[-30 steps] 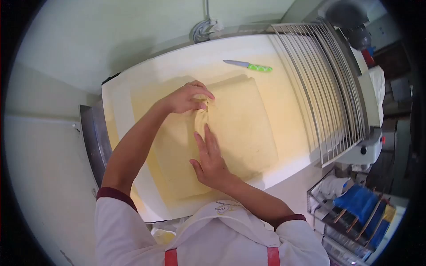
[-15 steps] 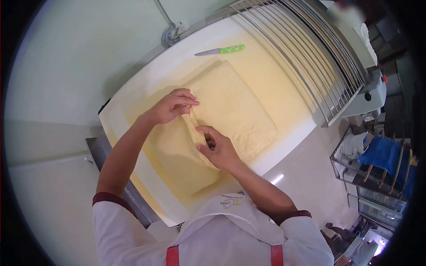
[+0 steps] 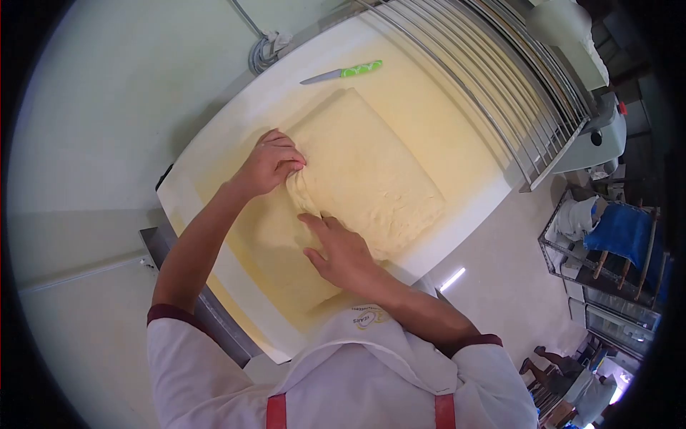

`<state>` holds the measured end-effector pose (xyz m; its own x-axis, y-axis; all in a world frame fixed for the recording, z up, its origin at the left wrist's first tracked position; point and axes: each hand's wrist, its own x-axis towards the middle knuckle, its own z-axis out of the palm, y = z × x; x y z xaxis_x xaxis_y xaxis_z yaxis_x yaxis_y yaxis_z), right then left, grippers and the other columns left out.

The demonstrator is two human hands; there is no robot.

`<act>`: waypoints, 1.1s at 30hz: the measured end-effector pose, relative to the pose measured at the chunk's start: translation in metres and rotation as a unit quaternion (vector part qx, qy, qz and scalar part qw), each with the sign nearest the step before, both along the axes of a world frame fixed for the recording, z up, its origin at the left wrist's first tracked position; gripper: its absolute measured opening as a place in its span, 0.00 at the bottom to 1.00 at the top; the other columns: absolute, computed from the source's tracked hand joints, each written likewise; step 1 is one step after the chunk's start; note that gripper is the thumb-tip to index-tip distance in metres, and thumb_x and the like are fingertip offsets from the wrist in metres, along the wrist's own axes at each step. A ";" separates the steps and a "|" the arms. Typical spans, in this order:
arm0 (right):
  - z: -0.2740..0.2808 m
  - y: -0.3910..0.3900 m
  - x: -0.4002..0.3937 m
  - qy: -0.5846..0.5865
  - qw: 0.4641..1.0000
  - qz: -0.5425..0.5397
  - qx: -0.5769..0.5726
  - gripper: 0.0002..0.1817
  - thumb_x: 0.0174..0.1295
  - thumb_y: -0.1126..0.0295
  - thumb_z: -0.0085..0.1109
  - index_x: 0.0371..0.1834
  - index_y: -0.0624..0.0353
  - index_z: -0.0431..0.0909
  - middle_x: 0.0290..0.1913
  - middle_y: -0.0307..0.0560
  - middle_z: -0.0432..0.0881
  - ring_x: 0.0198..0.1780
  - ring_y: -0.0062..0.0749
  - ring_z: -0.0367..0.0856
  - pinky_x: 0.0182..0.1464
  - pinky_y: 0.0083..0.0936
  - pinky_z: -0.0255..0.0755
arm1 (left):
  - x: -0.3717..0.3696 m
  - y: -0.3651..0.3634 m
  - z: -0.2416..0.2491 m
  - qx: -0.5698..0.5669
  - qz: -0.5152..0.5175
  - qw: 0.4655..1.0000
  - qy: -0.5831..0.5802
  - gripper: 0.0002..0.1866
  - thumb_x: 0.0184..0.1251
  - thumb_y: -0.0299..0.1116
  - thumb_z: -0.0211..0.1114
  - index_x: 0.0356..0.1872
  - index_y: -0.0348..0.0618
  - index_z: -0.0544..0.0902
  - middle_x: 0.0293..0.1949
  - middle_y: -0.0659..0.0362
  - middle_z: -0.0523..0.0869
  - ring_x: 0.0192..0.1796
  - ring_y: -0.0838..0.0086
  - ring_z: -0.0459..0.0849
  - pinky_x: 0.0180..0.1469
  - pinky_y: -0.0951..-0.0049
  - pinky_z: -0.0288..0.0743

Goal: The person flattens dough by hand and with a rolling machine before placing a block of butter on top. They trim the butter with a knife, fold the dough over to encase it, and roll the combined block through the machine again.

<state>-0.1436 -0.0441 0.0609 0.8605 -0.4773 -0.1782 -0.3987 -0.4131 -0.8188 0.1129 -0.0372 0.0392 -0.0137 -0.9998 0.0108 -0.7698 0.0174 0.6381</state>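
Observation:
A wide, flat sheet of pale dough (image 3: 364,157) lies on a white work table (image 3: 457,236). Across its middle runs a raised, folded ridge of dough. My left hand (image 3: 270,163) pinches the upper end of this ridge between thumb and fingers. Lower down, my right hand (image 3: 341,254) rests at the ridge with its fingertips on the dough, thumb and fingers apart. Beyond the sheet lies a knife (image 3: 343,72) with a green patterned handle.
Metal bars of a rack or guard (image 3: 493,93) stand at the upper right of the table. A coiled cable (image 3: 263,56) hangs by the wall. On the right are a shelf with a blue cloth (image 3: 622,239) and, lower, another person (image 3: 554,368).
My right hand has loosened from the ridge, its thumb now away from the fingers. My left hand still pinches the dough, a little further up and left in view. The view has shifted slightly.

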 end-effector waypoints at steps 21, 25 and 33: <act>-0.009 0.004 -0.074 -0.085 0.995 0.035 0.047 0.21 0.58 0.74 0.61 0.57 0.54 0.75 0.39 0.54 0.78 0.39 0.46 0.79 0.43 0.37 0.73 | -0.123 0.035 -0.030 0.018 0.262 0.925 -0.275 0.30 0.76 0.41 0.42 0.75 0.43 0.52 0.76 0.48 0.53 0.78 0.54 0.49 0.75 0.44 0.37; -0.014 0.000 -0.066 -0.035 0.996 0.066 0.048 0.21 0.58 0.73 0.62 0.57 0.55 0.75 0.42 0.55 0.78 0.40 0.46 0.79 0.43 0.37 0.74 | -0.123 0.045 -0.018 0.012 0.219 0.963 -0.156 0.31 0.75 0.42 0.43 0.75 0.43 0.53 0.77 0.48 0.51 0.78 0.54 0.48 0.75 0.43 0.37; -0.021 0.013 -0.087 -0.072 0.993 0.084 -0.052 0.22 0.56 0.71 0.64 0.55 0.56 0.75 0.44 0.55 0.78 0.37 0.44 0.77 0.39 0.35 0.74 | -0.155 0.035 -0.028 -0.015 0.231 0.947 -0.224 0.32 0.75 0.43 0.46 0.75 0.40 0.54 0.75 0.46 0.54 0.77 0.53 0.51 0.76 0.49 0.38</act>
